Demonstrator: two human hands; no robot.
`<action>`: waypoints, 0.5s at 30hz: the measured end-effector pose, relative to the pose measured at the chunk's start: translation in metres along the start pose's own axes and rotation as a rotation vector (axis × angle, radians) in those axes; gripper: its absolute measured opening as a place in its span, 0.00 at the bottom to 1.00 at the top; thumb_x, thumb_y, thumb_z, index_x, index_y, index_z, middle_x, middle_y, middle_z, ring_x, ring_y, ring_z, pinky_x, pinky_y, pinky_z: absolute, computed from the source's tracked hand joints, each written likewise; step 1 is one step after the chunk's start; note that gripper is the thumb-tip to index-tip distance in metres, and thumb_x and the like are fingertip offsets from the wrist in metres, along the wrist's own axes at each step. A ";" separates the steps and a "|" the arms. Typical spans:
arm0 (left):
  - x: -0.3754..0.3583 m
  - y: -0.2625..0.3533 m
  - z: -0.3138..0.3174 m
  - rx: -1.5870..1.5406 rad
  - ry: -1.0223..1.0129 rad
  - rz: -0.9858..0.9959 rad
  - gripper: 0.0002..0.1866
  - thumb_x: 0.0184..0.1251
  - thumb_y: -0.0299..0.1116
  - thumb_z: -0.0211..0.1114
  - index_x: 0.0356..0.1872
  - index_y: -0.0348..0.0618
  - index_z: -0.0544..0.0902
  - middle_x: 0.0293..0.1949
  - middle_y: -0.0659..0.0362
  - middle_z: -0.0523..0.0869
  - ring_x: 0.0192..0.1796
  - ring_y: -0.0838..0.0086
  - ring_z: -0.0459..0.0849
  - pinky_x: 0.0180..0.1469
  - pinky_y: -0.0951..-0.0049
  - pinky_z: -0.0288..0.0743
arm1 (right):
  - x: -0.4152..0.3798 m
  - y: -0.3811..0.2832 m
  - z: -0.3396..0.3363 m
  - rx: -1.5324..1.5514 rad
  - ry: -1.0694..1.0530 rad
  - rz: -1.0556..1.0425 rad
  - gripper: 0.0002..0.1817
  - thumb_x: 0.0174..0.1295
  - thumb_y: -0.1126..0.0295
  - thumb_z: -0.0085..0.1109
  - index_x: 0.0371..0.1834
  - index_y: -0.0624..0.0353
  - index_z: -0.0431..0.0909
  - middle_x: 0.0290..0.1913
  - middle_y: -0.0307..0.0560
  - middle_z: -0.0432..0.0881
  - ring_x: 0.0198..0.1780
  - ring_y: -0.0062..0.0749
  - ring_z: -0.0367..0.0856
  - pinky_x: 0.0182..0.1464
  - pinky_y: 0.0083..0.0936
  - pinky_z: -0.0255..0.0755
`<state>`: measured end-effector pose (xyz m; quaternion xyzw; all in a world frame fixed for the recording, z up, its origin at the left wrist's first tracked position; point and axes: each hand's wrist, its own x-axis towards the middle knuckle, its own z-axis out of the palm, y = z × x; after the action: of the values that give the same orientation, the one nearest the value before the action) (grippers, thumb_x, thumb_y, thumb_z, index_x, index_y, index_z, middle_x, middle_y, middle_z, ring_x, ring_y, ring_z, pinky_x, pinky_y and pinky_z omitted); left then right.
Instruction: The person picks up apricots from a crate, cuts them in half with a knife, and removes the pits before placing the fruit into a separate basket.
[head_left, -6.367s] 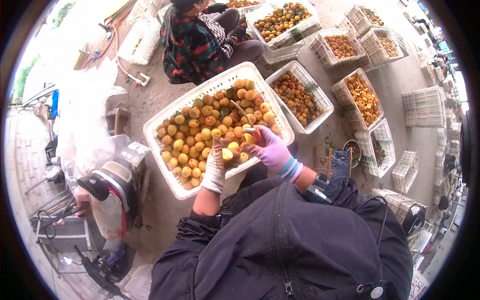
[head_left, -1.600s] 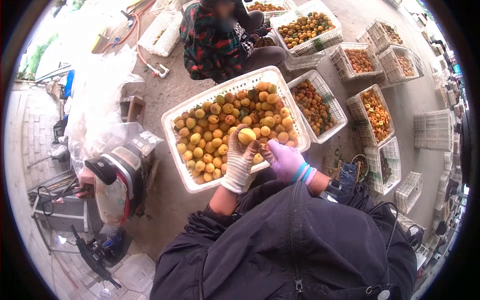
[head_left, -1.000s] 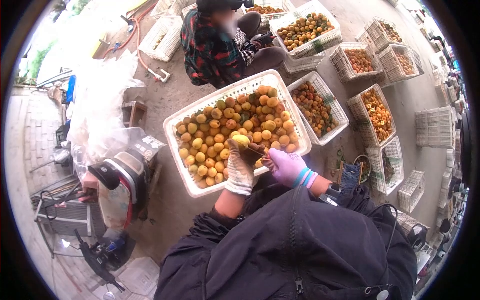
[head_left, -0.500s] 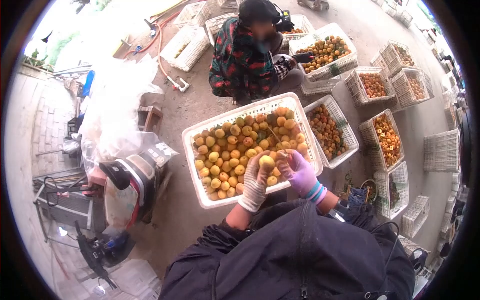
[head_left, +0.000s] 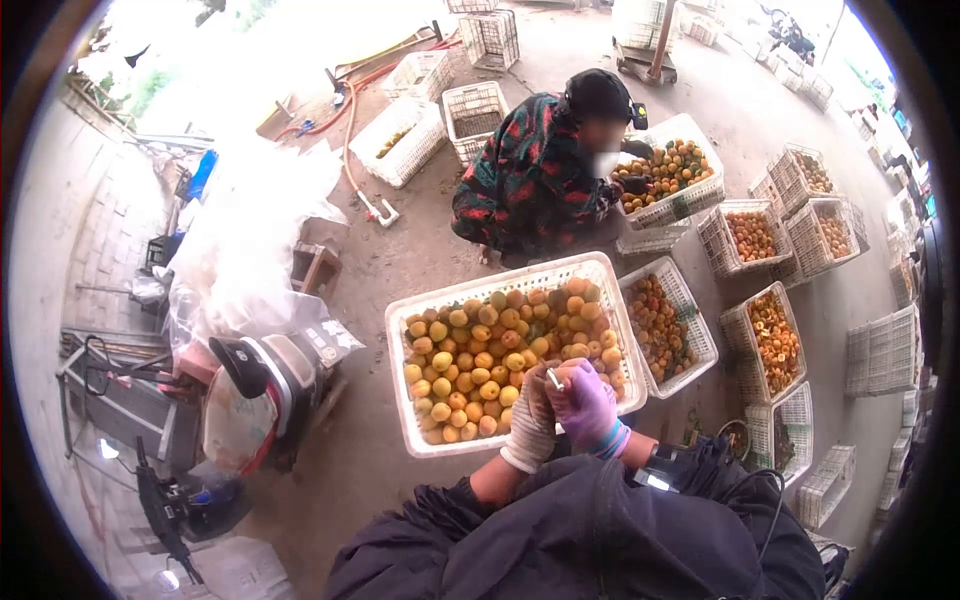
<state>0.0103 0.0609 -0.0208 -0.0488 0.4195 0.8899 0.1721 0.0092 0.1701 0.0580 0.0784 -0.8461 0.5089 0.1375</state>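
Note:
A white crate [head_left: 415,437] full of yellow-orange fruit [head_left: 480,376] stands in front of me. Over its near edge, my left hand [head_left: 530,420], in a whitish knit glove, is closed, and what it holds is hidden. My right hand [head_left: 585,400], in a purple glove, touches it and is closed around a small thin pale tool [head_left: 554,379]. The tool's tip points up and left between the two hands.
A person [head_left: 535,180] crouches behind the crate, hands at another fruit crate [head_left: 690,203]. More fruit crates [head_left: 710,345] stand at the right. A scooter [head_left: 255,400] and plastic sheeting [head_left: 245,240] are at the left, a hose [head_left: 347,150] behind.
My hands have come together, and the yellow fruit that showed in my left hand is out of sight. The view has shifted, so the crates appear lower. The crouching person's head has turned.

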 end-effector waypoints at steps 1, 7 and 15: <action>0.003 0.004 0.003 0.000 -0.009 0.012 0.29 0.70 0.57 0.55 0.59 0.42 0.73 0.54 0.55 0.80 0.53 0.67 0.81 0.59 0.67 0.76 | 0.000 0.001 0.000 -0.028 -0.012 -0.011 0.08 0.65 0.65 0.60 0.40 0.57 0.77 0.38 0.51 0.79 0.35 0.49 0.81 0.34 0.36 0.75; 0.024 -0.085 -0.072 -0.258 -0.156 -0.228 0.23 0.76 0.48 0.50 0.57 0.38 0.73 0.53 0.51 0.80 0.53 0.68 0.80 0.53 0.68 0.79 | -0.005 0.004 -0.006 -0.085 -0.119 -0.038 0.10 0.59 0.69 0.61 0.43 0.54 0.77 0.41 0.49 0.79 0.36 0.50 0.81 0.34 0.38 0.75; -0.005 -0.007 -0.030 -0.255 0.092 -0.353 0.35 0.67 0.64 0.54 0.58 0.40 0.74 0.52 0.55 0.81 0.54 0.64 0.79 0.60 0.64 0.73 | -0.005 0.015 -0.003 -0.088 -0.310 -0.010 0.19 0.57 0.65 0.65 0.52 0.54 0.76 0.47 0.47 0.78 0.44 0.47 0.81 0.41 0.37 0.76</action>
<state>0.0156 0.0408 -0.0443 -0.1835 0.2959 0.8888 0.2981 0.0100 0.1796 0.0449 0.1543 -0.8784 0.4523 0.0111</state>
